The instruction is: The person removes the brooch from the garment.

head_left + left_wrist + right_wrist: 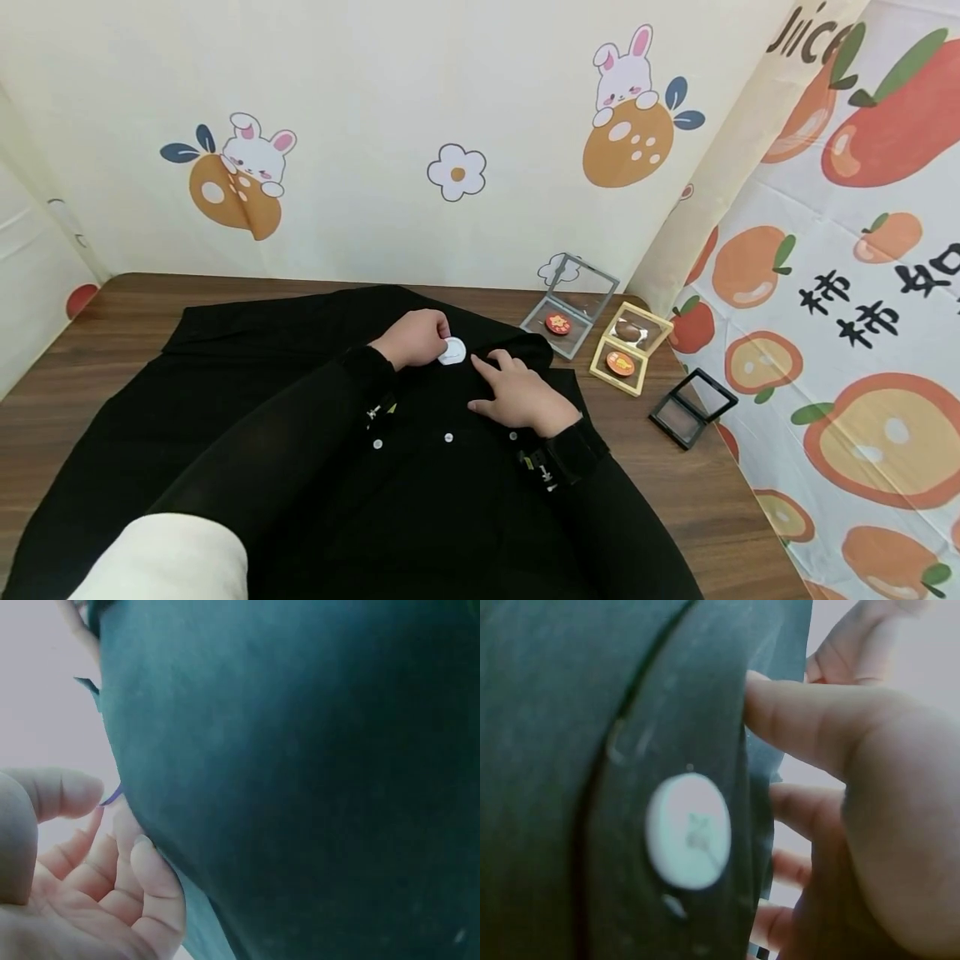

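A black buttoned garment [480, 508] lies spread over the table, with small white buttons [448, 437] in a row. Near its upper edge my left hand [416, 340] pinches a small white roundish disc [452, 351] by its left side. The left wrist view shows the thumb [64, 791] against the fingers, a thin purple edge between them. My right hand [525, 392] rests on the garment just right of the disc, its fingers loosely spread. In the right wrist view its thumb [802, 712] touches the cloth edge, beside a large white button [688, 831].
To the right, on the brown wooden table [697, 492], stand a grey clear-lidded case [536, 312], a yellow case [633, 383] and a black case [675, 429], all with lids raised. A printed cloth [360, 208] hangs behind; a fruit-patterned one [847, 333] covers the right side.
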`<action>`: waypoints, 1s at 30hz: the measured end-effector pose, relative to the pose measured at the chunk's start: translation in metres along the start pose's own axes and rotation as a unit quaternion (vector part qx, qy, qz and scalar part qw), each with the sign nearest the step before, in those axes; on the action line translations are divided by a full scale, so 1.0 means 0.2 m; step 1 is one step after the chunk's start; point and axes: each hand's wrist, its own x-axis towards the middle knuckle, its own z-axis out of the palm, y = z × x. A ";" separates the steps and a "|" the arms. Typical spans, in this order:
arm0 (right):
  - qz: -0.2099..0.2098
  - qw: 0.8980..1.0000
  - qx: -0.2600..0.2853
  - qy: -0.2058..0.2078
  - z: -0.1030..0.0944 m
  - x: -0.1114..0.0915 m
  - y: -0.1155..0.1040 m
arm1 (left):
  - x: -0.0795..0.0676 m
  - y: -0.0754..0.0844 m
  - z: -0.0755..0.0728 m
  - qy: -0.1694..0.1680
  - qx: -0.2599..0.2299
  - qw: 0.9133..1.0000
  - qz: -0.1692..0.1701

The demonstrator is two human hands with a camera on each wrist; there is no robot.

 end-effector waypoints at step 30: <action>-0.144 0.928 0.261 0.226 -0.27 -0.20 -0.26 | -0.54 0.11 -0.21 0.100 -0.389 0.911 0.095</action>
